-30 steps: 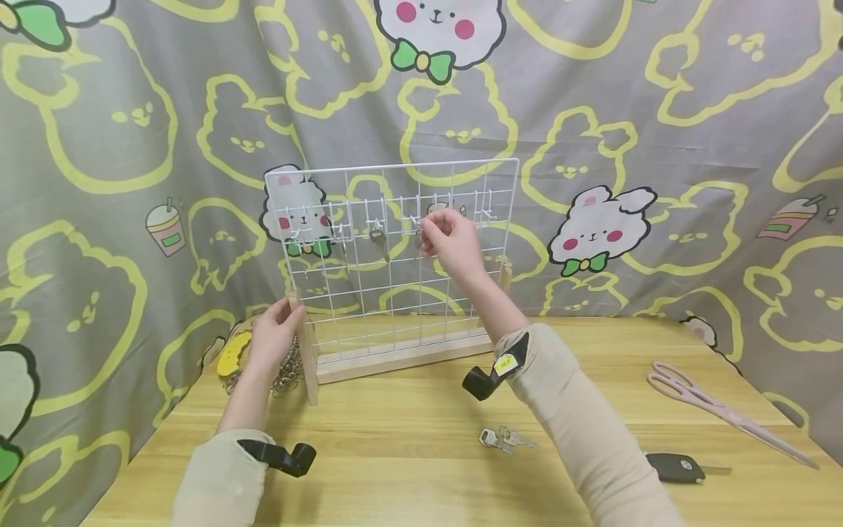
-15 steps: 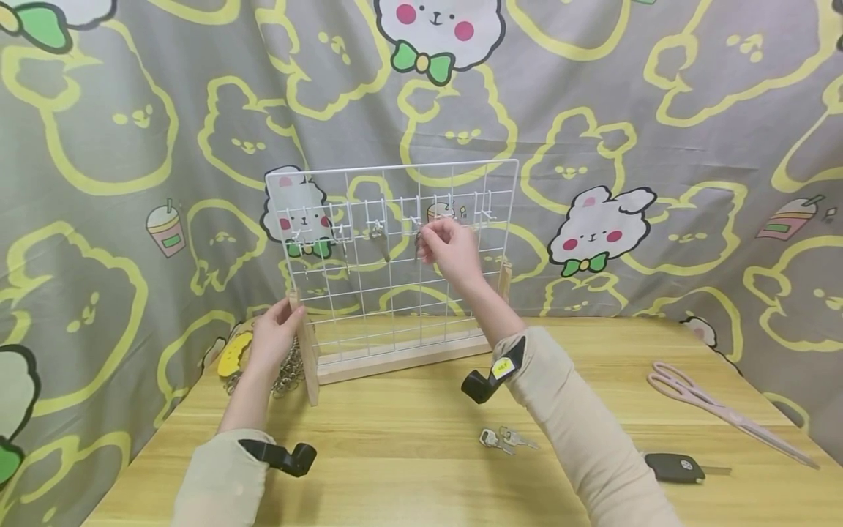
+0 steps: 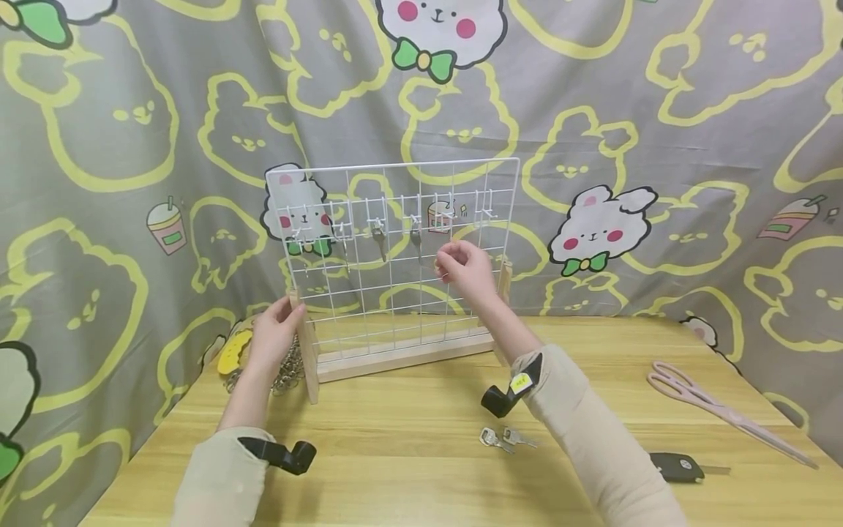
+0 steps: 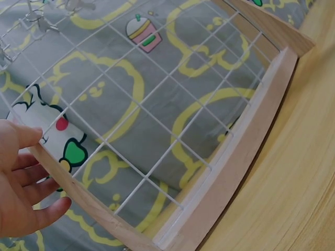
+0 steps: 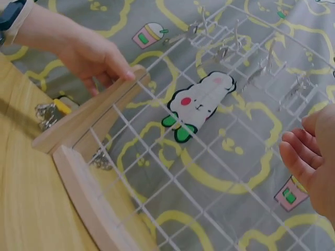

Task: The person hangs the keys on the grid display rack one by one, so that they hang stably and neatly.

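A white wire grid rack stands on the table in a wooden base point(image 3: 408, 358). My left hand point(image 3: 273, 333) holds the top of its left wooden post point(image 3: 306, 351), thumb on one side and fingers behind, as the left wrist view shows. Several white hooks line the upper grid. A key point(image 3: 379, 241) hangs from a middle hook and another key point(image 3: 416, 238) from the hook to its right; further keys hang at the left. My right hand point(image 3: 467, 271), fingers loosely curled and holding nothing, is in front of the grid, below and right of that second key.
Two small keys point(image 3: 490, 438) lie on the table in front. A black car key point(image 3: 678, 467) and pink scissors point(image 3: 718, 411) are at the right. Behind my left hand sits a pile of metal rings point(image 3: 287, 375) with a yellow piece point(image 3: 233, 354). A patterned curtain point(image 3: 593, 80) hangs behind.
My right hand has let go of the key at the hook and moved down and to the right. That key now hangs in plain view. My left hand stays on the post.
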Action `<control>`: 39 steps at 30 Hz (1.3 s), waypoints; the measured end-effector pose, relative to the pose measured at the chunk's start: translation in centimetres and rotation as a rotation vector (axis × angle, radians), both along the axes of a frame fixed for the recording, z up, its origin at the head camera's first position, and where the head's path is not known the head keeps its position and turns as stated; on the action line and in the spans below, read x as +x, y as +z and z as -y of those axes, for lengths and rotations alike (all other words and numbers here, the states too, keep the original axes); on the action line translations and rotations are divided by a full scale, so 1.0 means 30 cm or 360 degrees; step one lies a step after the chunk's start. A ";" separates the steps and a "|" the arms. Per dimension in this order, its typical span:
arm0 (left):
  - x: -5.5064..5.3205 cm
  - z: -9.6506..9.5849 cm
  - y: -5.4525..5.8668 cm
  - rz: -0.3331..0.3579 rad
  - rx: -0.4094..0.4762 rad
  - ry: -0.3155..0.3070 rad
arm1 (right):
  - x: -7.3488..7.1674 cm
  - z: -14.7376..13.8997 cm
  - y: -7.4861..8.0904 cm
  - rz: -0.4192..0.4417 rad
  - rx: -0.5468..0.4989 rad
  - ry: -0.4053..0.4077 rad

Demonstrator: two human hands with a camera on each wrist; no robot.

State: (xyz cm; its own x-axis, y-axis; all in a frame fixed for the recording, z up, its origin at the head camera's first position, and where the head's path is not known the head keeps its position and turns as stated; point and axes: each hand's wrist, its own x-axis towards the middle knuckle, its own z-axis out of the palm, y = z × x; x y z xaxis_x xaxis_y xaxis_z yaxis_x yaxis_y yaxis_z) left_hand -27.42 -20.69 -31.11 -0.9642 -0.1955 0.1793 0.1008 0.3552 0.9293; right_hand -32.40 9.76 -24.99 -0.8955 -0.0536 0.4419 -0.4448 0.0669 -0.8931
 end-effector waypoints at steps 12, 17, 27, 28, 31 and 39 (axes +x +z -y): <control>0.001 0.002 0.001 0.0006 -0.0008 -0.0002 | 0.044 -0.126 -0.147 0.0107 0.0167 0.0145; 0.001 -0.001 0.006 -0.0002 -0.0003 0.0003 | 0.076 -0.181 -0.213 0.0138 0.0204 0.0232; -0.002 -0.004 0.006 0.0021 0.0017 0.0001 | 0.155 -0.296 -0.332 0.0266 0.0366 0.0335; -0.002 -0.004 0.006 0.0022 0.0015 0.0001 | 0.167 -0.305 -0.342 0.0275 0.0380 0.0352; 0.000 -0.004 0.006 0.0027 0.0004 0.0000 | 0.204 -0.328 -0.374 0.0322 0.0434 0.0410; 0.001 -0.004 0.009 0.0024 0.0006 -0.0002 | 0.276 -0.371 -0.455 0.0367 0.0573 0.0492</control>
